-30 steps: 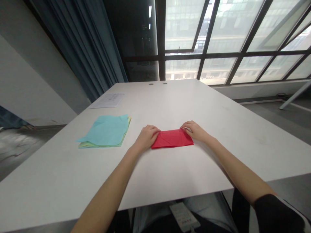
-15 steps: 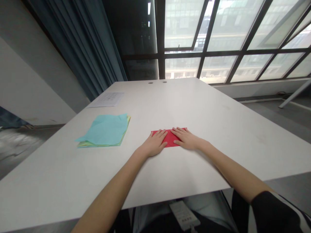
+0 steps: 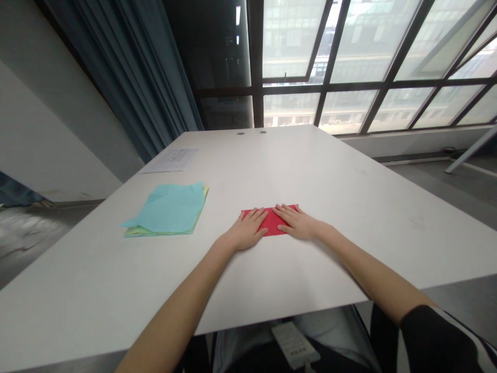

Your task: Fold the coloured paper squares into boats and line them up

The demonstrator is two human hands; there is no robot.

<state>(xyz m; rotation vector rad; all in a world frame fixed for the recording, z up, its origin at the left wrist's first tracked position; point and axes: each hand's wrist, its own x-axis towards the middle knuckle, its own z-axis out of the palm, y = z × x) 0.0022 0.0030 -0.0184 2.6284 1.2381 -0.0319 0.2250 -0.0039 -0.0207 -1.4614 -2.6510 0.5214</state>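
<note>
A small red rectangle (image 3: pixel 273 224), of folded paper or cloth, lies flat near the front of the white table (image 3: pixel 295 274). My left hand (image 3: pixel 247 229) rests flat on its left end, fingers stretched out and pointing away from me. On its right end lies my right hand (image 3: pixel 296 221), palm down with the fingers spread. Both hands cover the ends of the red piece, so only its middle and thin bits of its edges show. Neither hand grips anything.
To the left lies a stack of light blue and yellow-green sheets (image 3: pixel 171 210), with uneven edges. Behind it is a printed paper (image 3: pixel 171 160) at the table's left edge. A blue curtain (image 3: pixel 135 67) and windows stand beyond the far edge. A badge (image 3: pixel 294 344) hangs at my lap.
</note>
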